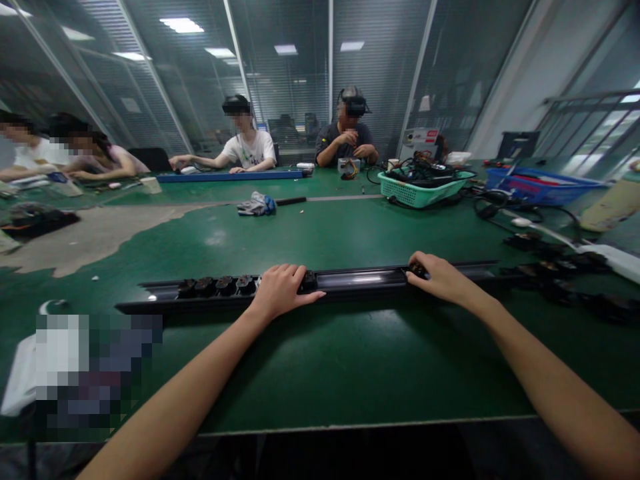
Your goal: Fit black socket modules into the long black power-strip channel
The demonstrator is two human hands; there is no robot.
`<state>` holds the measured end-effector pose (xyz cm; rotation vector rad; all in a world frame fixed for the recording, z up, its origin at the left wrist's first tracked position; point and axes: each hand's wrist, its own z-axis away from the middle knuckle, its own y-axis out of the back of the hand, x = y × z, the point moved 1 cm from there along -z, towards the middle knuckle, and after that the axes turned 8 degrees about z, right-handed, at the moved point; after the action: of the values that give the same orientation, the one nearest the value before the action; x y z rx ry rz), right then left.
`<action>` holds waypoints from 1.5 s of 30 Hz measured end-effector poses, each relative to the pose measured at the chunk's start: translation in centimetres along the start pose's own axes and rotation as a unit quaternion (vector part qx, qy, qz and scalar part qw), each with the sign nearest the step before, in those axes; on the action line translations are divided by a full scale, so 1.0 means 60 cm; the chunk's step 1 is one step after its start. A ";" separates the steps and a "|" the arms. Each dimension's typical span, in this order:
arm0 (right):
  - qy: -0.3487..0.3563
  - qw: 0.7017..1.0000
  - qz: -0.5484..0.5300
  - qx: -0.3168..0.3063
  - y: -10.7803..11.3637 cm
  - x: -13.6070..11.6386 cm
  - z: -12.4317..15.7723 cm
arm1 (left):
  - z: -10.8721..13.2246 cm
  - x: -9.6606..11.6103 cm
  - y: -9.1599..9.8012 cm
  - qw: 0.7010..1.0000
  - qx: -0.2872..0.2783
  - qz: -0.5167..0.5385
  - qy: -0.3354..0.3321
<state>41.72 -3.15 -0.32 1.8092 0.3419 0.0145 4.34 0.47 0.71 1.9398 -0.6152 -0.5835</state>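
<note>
A long black rail lies across the green table in front of me. Several black socket modules sit in its left part. My left hand rests on the rail beside them, fingers curled over a black module. My right hand lies further right on the rail, its fingers closed on another small black module.
More loose black modules and cables lie at the right. A green basket of cables and a blue tray stand behind. Gloves lie mid-table. Several people sit at the far side. The table edge is near me.
</note>
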 end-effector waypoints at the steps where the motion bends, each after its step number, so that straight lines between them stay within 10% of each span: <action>1: -0.011 1.000 0.023 0.004 -0.001 -0.004 0.001 | 0.000 0.000 0.000 1.000 0.000 -0.001 0.000; 14: -0.198 0.968 0.149 -0.037 0.007 -0.038 0.001 | -0.001 -0.002 -0.002 1.000 -0.005 -0.011 -0.008; 45: -0.360 0.917 0.130 -0.108 0.029 0.134 0.020 | -0.004 -0.003 -0.001 1.000 -0.004 -0.023 -0.009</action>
<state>50.05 -2.73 -0.35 1.5043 -0.4137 -0.4049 4.37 0.76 0.74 1.9473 -0.5790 -0.6316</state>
